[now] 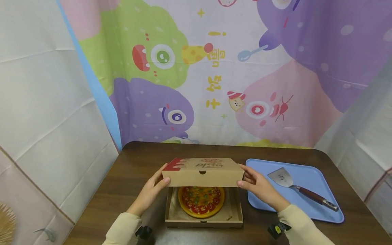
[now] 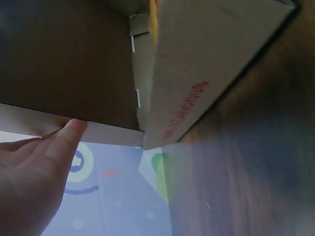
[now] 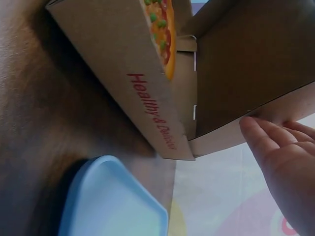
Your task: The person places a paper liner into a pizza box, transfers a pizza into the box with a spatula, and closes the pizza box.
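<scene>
A cardboard pizza box (image 1: 203,224) sits on the table with its lid (image 1: 202,178) tilted partway up. Inside lies a round pizza (image 1: 201,201) with red and green toppings, its far part hidden behind the lid. My left hand (image 1: 149,192) holds the lid by its left side, the thumb near the front corner. On the lid's opposite side, my right hand (image 1: 264,188) grips it in the same way. In the right wrist view, the right thumb (image 3: 253,129) lies against the lid's side edge.
To the right of the box is a blue tray (image 1: 260,200) bearing a wide metal spatula (image 1: 312,195) with a dark handle. A dark wooden table (image 1: 122,204) carries everything. Behind it hangs a cartoon-printed cloth (image 1: 214,129).
</scene>
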`<control>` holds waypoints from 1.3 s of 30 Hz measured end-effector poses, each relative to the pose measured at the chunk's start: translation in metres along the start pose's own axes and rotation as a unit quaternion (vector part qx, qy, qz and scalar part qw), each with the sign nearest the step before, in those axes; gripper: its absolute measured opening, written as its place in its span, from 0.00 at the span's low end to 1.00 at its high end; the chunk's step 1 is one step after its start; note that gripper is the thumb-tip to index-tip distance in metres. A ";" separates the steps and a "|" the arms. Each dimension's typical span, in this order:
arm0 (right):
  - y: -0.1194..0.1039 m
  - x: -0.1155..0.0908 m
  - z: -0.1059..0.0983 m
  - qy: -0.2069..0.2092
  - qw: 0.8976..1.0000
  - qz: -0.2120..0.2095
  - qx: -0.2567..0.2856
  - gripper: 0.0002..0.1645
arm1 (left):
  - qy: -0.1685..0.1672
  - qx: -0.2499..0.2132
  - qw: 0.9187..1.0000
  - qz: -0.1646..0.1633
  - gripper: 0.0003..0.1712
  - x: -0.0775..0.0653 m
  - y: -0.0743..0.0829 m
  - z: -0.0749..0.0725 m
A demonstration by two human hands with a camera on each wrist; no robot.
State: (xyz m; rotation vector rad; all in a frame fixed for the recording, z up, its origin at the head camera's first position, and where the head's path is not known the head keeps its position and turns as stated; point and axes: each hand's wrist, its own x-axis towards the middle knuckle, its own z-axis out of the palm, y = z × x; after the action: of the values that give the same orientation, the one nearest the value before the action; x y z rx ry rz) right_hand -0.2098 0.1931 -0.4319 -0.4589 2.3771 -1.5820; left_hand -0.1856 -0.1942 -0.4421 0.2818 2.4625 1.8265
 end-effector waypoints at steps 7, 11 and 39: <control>0.010 -0.003 0.003 -0.012 1.000 -0.028 -0.003 0.46 | -0.024 0.020 0.999 0.012 0.37 -0.006 -0.008 -0.003; 0.016 -0.003 0.005 -0.031 0.999 -0.044 0.009 0.48 | -0.050 -0.005 0.999 0.016 0.39 -0.006 -0.013 -0.005; 0.039 -0.018 0.017 -0.068 0.996 -0.060 -0.008 0.59 | -0.066 0.058 0.996 -0.015 0.54 -0.021 -0.030 0.003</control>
State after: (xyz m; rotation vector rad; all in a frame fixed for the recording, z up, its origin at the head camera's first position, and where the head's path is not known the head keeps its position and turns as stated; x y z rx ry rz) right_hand -0.1914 0.2001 -0.4736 -0.7019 2.3009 -1.5290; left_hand -0.1681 -0.2036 -0.4732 0.3572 2.4706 1.6004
